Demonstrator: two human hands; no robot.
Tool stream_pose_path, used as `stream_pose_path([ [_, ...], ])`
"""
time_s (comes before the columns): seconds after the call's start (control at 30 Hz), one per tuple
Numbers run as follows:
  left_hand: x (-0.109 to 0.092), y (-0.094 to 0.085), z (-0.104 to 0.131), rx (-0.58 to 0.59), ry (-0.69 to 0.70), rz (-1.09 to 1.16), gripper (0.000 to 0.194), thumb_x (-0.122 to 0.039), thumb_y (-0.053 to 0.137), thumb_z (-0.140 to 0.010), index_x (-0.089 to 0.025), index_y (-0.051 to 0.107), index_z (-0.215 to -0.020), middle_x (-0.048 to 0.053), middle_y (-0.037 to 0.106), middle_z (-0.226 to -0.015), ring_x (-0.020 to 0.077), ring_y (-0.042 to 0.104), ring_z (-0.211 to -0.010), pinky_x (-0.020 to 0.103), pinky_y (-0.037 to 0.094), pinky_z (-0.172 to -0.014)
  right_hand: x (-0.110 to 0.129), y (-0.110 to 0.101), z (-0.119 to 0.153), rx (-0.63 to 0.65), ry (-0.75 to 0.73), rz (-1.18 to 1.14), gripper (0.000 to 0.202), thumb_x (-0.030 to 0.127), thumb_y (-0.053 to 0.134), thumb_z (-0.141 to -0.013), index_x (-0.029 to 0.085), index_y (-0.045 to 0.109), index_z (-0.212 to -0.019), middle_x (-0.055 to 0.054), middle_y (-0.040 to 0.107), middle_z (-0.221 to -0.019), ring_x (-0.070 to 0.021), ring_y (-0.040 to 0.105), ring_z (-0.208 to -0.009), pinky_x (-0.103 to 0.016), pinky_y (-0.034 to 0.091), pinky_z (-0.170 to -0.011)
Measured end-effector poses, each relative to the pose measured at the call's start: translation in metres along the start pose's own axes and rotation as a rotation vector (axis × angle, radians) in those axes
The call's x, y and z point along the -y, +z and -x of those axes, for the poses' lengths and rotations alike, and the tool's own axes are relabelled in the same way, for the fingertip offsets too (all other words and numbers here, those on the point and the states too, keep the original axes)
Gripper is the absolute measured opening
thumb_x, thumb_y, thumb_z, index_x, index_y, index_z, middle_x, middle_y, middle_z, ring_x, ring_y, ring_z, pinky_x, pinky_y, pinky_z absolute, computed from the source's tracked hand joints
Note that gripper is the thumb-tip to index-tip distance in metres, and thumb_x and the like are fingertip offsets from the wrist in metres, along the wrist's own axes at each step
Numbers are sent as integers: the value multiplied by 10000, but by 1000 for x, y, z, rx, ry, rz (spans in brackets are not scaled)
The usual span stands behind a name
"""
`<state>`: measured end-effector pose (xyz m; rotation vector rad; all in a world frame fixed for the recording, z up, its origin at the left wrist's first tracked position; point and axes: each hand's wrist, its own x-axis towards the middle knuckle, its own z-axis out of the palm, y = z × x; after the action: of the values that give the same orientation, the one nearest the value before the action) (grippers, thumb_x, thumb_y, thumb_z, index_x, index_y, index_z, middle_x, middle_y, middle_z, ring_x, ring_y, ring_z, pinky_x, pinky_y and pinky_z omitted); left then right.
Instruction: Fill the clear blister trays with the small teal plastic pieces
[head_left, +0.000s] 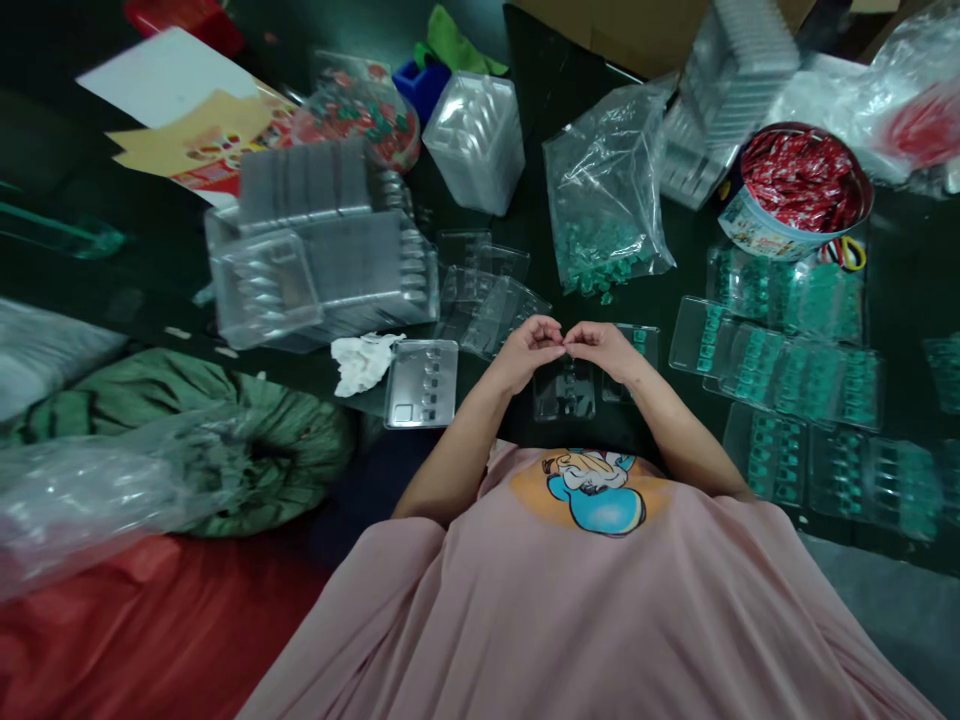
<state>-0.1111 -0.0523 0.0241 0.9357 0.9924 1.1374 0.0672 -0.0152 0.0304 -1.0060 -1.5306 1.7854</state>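
My left hand (531,350) and my right hand (602,348) meet at the fingertips above a clear plastic tray (565,395) near the table's front edge. Fingers on both hands are pinched together; whatever lies between them is too small to make out. Just right of that tray, partly under my right hand, is another clear tray (643,345) with green pieces. Beyond my hands lies a clear bag (611,190) with small green pieces at its mouth. Loose clear trays (502,312) overlap beside my left hand.
Stacked clear trays (352,260) stand at the left, near a white tissue (362,362) and a single tray (422,383). Trays filled with green pieces (795,375) spread across the right. Behind them are a tin of red packets (802,185) and scissors (850,254).
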Motion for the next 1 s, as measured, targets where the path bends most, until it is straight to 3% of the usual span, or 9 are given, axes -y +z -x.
stream_pose_path([
  [0.13, -5, -4, 2, 4, -84, -5, 450, -210, 878, -579, -162, 648, -962, -20, 618, -821, 89, 581, -754, 213, 454, -735, -5, 1, -2, -37, -38, 90, 210, 380, 689, -763, 178, 650, -801, 18, 632, -677, -119, 551, -644, -260, 419, -658],
  [0.3, -8, -9, 6, 33, -279, 153, 471, -189, 870, -584, -171, 665, -1008, -27, 646, -775, 64, 576, -641, 172, 412, -588, -1, 8, 0, -96, -119, 307, 152, 329, 611, -824, 184, 643, -799, 8, 636, -716, -132, 551, -671, -269, 417, -676],
  [0.5, -16, -8, 15, 106, -326, 365, 487, -106, 848, -598, -188, 672, -1045, -18, 672, -814, 73, 611, -652, 183, 479, -608, 5, 3, 2, -378, -282, 514, 146, 267, 541, -870, 197, 624, -772, -19, 636, -789, -156, 564, -769, -292, 432, -771],
  [0.6, -18, -3, 12, -9, -310, 532, 338, -69, 780, -675, -186, 668, -972, -13, 672, -815, 81, 616, -658, 188, 477, -594, 0, -3, 2, -408, -225, 395, 153, 331, 582, -861, 198, 642, -813, -2, 634, -771, -139, 546, -700, -280, 437, -710],
  [0.7, -15, 2, 4, -213, -349, 726, 236, 1, 661, -747, -189, 648, -887, -26, 637, -735, 67, 586, -613, 165, 435, -560, -10, -3, 2, -324, -157, 231, 160, 357, 631, -820, 199, 657, -824, 18, 621, -721, -126, 546, -654, -270, 441, -672],
  [0.8, -13, 7, -2, -372, -404, 828, 255, 39, 564, -795, -188, 651, -872, -26, 588, -676, 64, 556, -589, 160, 418, -556, -18, 6, 3, -261, -107, 110, 189, 375, 647, -803, 203, 679, -875, 11, 662, -757, -131, 599, -686, -278, 474, -701],
  [1.0, -12, 16, -2, -456, -386, 799, 337, 60, 519, -803, -204, 672, -948, -30, 539, -683, 64, 524, -577, 170, 443, -589, -14, 25, 3, -266, -81, 81, 222, 393, 692, -757, 202, 689, -869, 1, 698, -780, -142, 631, -710, -282, 497, -710],
])
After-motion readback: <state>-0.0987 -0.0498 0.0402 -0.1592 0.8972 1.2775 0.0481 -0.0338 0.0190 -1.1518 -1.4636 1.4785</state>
